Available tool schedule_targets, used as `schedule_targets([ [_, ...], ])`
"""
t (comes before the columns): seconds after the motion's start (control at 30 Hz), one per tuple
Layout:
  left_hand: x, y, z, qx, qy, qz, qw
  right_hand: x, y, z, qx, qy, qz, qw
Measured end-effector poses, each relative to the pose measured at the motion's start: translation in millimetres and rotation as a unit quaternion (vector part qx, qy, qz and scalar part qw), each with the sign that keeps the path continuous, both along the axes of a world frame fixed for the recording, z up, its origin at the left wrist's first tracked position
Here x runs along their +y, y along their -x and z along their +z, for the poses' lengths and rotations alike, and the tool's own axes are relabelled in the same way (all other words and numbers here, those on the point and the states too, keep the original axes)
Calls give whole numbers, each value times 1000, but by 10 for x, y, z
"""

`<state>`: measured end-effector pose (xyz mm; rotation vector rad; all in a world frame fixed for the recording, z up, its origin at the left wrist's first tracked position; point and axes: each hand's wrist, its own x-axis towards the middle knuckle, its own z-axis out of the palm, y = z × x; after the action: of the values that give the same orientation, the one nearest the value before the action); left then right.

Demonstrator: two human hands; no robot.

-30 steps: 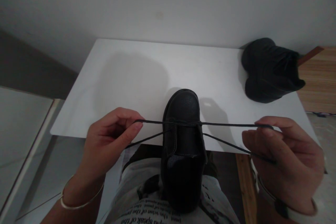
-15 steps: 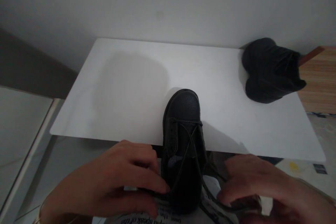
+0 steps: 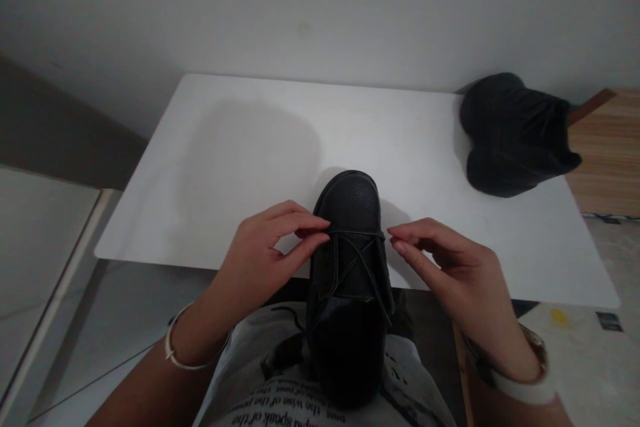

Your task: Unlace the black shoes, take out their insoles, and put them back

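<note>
A black leather lace-up shoe (image 3: 350,200) points away from me, its toe over the white table and its heel towards my lap. Its thin black laces (image 3: 357,260) cross over the tongue below a straight bar of lace. At the shoe's left edge, my left hand (image 3: 265,247) has thumb and index fingertips slightly apart by the end of that bar. My right hand (image 3: 453,267) is just off the right edge at the same height, thumb and index close but not pressed together. Neither hand visibly grips a lace. One loose lace end lies left of the shoe.
The white table (image 3: 240,167) stands against a pale wall (image 3: 310,13). Black footwear (image 3: 515,133) rests at its far right corner, beside a wooden panel (image 3: 605,153). Printed cloth (image 3: 280,373) covers my lap under the shoe's heel.
Both hands have let go of the laces and moved forward from the heel to either side of the lacing. The laces now lie down across the tongue; the shoe has stayed put.
</note>
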<state>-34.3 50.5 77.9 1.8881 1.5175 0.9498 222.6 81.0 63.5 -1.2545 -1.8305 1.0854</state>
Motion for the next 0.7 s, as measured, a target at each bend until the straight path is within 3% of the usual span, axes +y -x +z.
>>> schedule_targets([
  [0.5,7,-141,-18,95,-115,20,989,20,205,86,-18,-97,16,995],
  [0.7,12,-26,-15,62,-44,-24,997,32,142,61,7,-54,54,997],
])
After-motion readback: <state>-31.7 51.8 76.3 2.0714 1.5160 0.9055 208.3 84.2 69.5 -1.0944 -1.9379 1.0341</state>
